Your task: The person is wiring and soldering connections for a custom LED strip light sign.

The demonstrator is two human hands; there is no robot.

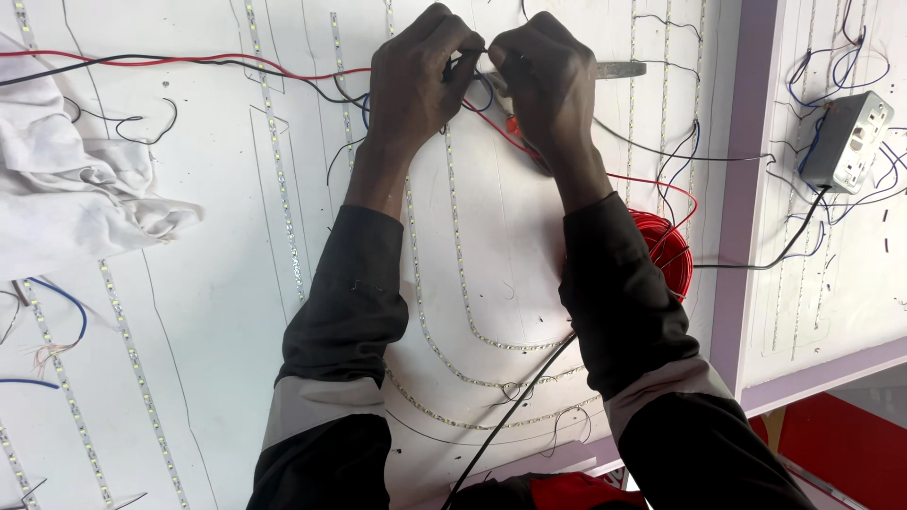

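At the far left of the frame a crumpled white cloth (76,179) is lying on the white bench (217,312), and red and black wires (189,60) are running from the upper left edge toward my hands. Rows of thin light strips (279,179) are crossing the bench, some straight, some curving below my forearms. In the upper middle, my left hand (416,80) is pinching a thin black wire (472,52) between fingertips, and my right hand (548,80), just beside it and touching it, is gripping the same wire from the other side. Right of my right forearm a coil of red wire (666,250) is resting on the bench. At the upper right a grey socket box (847,142) is sitting among blue and black leads.
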